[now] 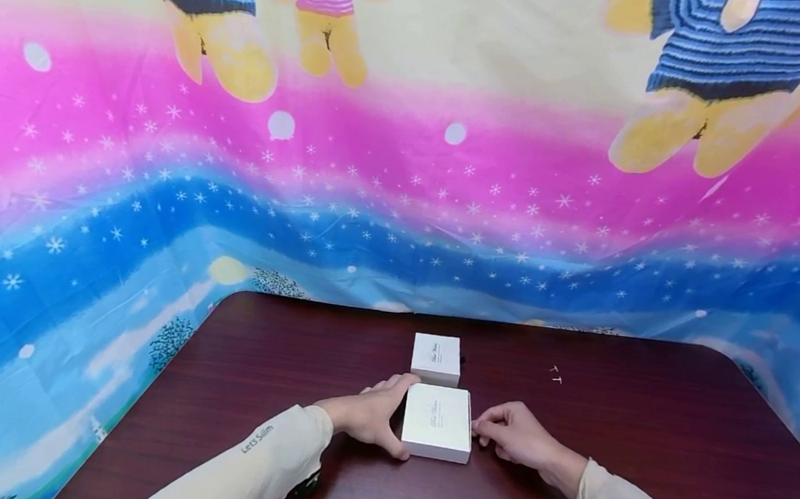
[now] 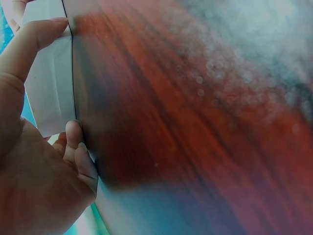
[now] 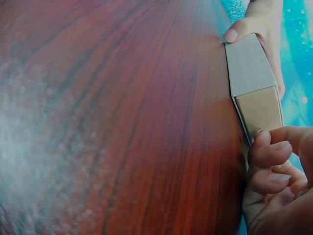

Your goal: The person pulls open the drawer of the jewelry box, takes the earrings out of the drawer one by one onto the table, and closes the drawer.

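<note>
A flat white drawer box (image 1: 437, 418) with printed lettering on its lid lies on the table in front of the person. From its left side my left hand (image 1: 382, 414) grips it, thumb at the near edge and fingers at the far one. At the opposite end, my right hand (image 1: 515, 435) has thumb and forefinger pinched together against the box's tan end face (image 3: 259, 106). In the right wrist view this tan end sits inside the white sleeve (image 3: 251, 66). The fingertips hide whatever small part they pinch there.
Just behind stands a second white box (image 1: 436, 356) with similar print and a small dark tab (image 1: 463, 360) on its right side. Two tiny white T-shaped pieces (image 1: 557, 379) lie farther right on the dark wooden table (image 1: 643, 433). A patterned cloth (image 1: 407, 178) hangs behind the table.
</note>
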{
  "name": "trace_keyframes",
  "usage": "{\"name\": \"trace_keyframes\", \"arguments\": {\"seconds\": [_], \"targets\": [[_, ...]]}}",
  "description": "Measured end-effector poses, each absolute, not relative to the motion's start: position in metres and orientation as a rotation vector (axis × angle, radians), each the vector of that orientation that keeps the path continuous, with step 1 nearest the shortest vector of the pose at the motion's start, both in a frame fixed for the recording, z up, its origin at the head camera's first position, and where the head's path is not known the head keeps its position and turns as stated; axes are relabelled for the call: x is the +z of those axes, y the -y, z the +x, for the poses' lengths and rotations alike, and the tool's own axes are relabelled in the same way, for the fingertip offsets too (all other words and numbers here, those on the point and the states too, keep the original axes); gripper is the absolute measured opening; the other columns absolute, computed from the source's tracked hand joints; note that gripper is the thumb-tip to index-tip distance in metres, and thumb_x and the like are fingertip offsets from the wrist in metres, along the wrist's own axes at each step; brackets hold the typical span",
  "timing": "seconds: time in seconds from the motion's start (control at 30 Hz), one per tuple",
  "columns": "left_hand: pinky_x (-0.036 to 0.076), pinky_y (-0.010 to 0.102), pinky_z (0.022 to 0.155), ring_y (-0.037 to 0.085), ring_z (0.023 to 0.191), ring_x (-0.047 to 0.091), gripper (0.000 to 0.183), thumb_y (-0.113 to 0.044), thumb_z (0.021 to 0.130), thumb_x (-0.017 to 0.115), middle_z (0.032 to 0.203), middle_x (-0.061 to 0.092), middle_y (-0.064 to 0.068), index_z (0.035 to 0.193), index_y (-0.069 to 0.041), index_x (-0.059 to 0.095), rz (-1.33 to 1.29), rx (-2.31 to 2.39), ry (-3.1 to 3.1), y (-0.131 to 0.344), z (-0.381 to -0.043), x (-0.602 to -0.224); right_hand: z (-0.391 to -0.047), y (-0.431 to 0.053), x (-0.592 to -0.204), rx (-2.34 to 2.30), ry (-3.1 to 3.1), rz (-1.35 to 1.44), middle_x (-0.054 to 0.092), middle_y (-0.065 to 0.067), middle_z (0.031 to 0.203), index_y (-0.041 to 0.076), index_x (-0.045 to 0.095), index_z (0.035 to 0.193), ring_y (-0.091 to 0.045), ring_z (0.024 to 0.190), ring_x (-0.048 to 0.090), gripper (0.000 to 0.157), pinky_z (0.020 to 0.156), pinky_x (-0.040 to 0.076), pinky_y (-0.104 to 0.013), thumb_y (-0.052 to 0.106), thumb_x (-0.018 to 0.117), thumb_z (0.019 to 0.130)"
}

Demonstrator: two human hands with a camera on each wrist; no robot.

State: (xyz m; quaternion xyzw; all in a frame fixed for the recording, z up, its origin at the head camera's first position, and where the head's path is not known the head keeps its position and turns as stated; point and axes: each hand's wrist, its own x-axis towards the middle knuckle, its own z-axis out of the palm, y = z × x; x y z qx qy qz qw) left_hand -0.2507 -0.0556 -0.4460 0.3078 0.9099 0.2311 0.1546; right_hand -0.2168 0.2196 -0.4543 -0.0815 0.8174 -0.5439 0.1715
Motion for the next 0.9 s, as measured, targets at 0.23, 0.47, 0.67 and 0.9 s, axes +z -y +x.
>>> {"name": "trace_keyframes", "arguments": {"seconds": [0.23,0.47,0.67,0.9], "targets": [[0.039,0.043,0.106,0.025,0.131,0.048,0.108,-0.035,0.066,0.091,0.143,0.047,0.004,0.151,-0.013,0.029,0.888,0.664,-2.610,0.0557,-0.2506,-0.4465,-0.2174,-0.2199,-0.4549,-1.547,-2.319,-0.227,0.058,0.003,0.067,-0.006,0.073,0.096,-0.002,0.042,0.032,0.022,0.045,0.030,-0.017,0.012,0.060,0.097],[0.039,0.041,0.104,0.022,0.128,0.048,0.107,-0.034,0.065,0.092,0.141,0.048,0.004,0.150,-0.014,0.029,0.894,0.668,-2.610,0.0558,-0.2509,-0.4469,-0.2166,-0.2204,-0.4542,-1.533,-2.330,-0.217,0.058,0.003,0.067,-0.005,0.073,0.096,-0.003,0.042,0.032,0.022,0.044,0.029,-0.018,0.013,0.060,0.097],[0.039,0.040,0.103,0.021,0.127,0.048,0.106,-0.033,0.065,0.092,0.140,0.048,0.003,0.149,-0.014,0.030,0.889,0.672,-2.613,0.0556,-0.2509,-0.4467,-0.2163,-0.2216,-0.4530,-1.531,-2.330,-0.219,0.057,0.003,0.067,-0.005,0.073,0.095,-0.002,0.041,0.032,0.022,0.044,0.029,-0.018,0.012,0.060,0.097],[0.038,0.039,0.104,0.021,0.127,0.047,0.107,-0.033,0.065,0.092,0.141,0.048,0.003,0.150,-0.014,0.030,0.889,0.676,-2.611,0.0558,-0.2510,-0.4463,-0.2165,-0.2242,-0.4518,-1.538,-2.304,-0.208,0.057,0.003,0.067,-0.006,0.072,0.094,-0.002,0.042,0.030,0.022,0.044,0.027,-0.019,0.012,0.059,0.097]]}}
